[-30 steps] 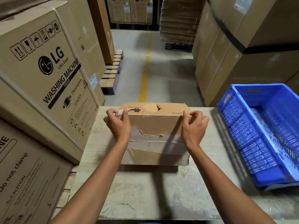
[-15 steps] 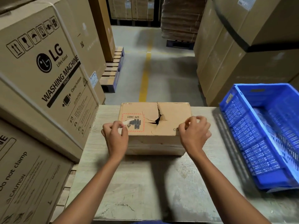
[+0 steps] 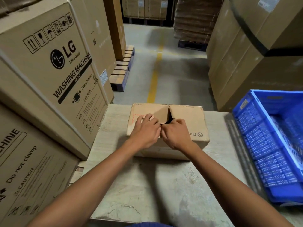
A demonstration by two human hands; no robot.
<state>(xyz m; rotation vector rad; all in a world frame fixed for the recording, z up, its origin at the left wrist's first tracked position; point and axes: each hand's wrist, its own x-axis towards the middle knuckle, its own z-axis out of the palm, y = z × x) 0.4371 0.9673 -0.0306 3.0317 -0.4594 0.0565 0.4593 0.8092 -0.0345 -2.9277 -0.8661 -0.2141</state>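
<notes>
**Item 1, box** [image 3: 195,128]: I log it on the far middle of the counter [image 3: 147,185]. It sits flat on its base with its top up, so both flaps face me for opening. The seam [image 3: 170,117] down the middle is torn and gapes dark. The left flap [image 3: 159,113] stands a little proud of the other.

**Item 2, left grip** [image 3: 146,131]: It lies on the left flap beside the seam, with fingers bent over the red-dashed label. I judge that it steadies or lifts that flap. Whether it hooks the edge I cannot tell.

**Item 3, right grip** [image 3: 176,135]: It touches the left one. Its fingers curl down into the gap and hook the edge of the right flap [image 3: 186,113]. I judge it is placed there to pull the top apart.

**Item 4, crate** [image 3: 262,145]: Blue, it sits right of the box and apart from it, open side up. It is likely there to take the contents.

**Item 5, cartons** [image 3: 49,63]: They are stacked on the left, against the counter, and are not part of the work.
</notes>
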